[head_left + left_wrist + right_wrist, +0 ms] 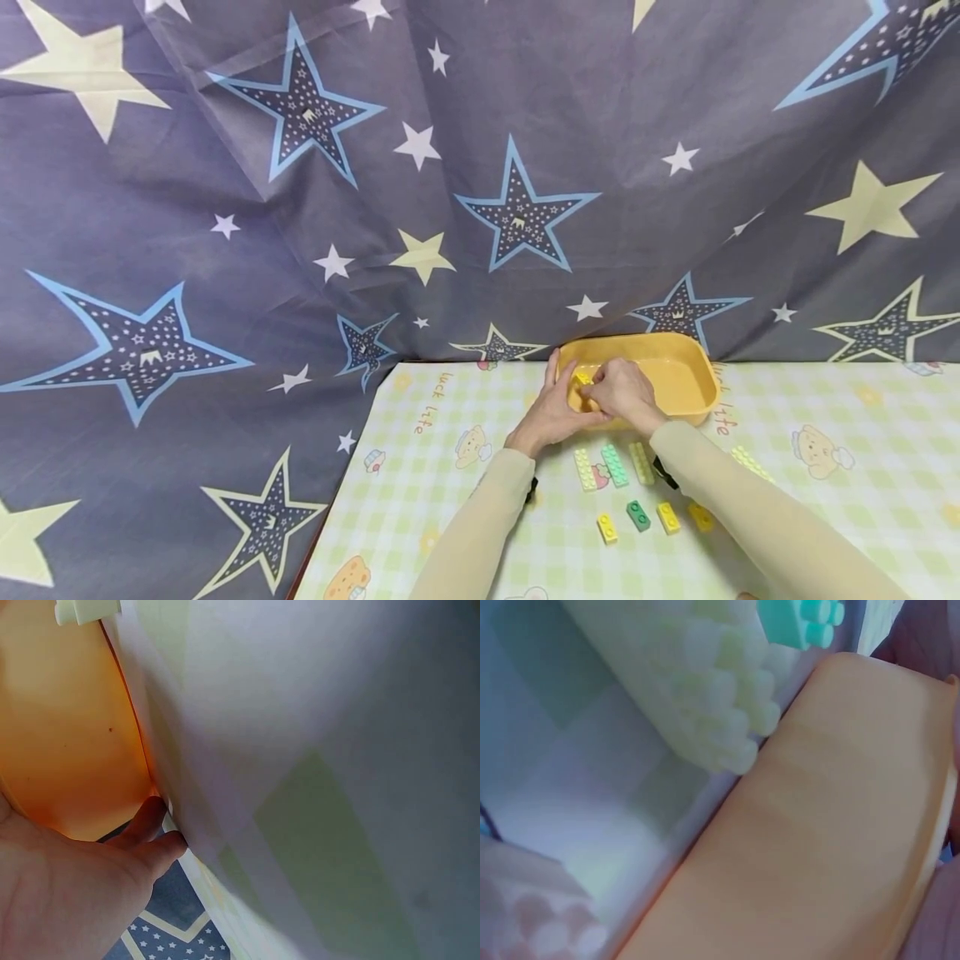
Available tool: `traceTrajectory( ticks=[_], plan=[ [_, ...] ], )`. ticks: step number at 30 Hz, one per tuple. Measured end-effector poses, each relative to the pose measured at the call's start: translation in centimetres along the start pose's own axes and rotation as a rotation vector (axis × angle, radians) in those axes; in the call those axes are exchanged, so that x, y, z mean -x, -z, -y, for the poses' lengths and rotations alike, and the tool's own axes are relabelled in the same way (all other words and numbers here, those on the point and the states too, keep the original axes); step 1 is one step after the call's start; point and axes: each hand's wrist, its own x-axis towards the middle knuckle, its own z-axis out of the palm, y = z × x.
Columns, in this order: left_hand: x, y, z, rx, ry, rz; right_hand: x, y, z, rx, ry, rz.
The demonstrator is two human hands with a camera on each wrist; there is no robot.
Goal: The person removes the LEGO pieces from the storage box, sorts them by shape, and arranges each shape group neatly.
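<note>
A yellow plastic basin (678, 375) stands at the far edge of the table. My left hand (551, 412) grips its left end, thumb along the near side and fingers round the far side; the left wrist view shows this hand (82, 885) against the orange-lit wall (67, 727). My right hand (622, 390) reaches over the near rim into the basin. Its curled fingers pinch a yellow toy building brick (582, 380) at the left end, partly hidden by the fingers. The right wrist view shows mostly the basin's outer wall (802, 802).
In front of the basin lie long bricks: pale yellow (584, 470), mint green (614, 465) and yellow-green (641, 463). Nearer are small bricks, yellow (607, 528), dark green (638, 516) and yellow (668, 518). Another pale brick (750, 463) lies beyond the right forearm. A star-patterned curtain (517, 108) hangs behind.
</note>
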Motion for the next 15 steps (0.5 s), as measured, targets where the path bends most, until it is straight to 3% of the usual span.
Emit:
traceTrajectory(
  ticks=[15],
  plan=[
    [0.0, -0.1, 0.0, 0.009, 0.010, 0.000, 1.9, 1.9, -0.1, -0.039, 0.018, -0.029]
  ],
)
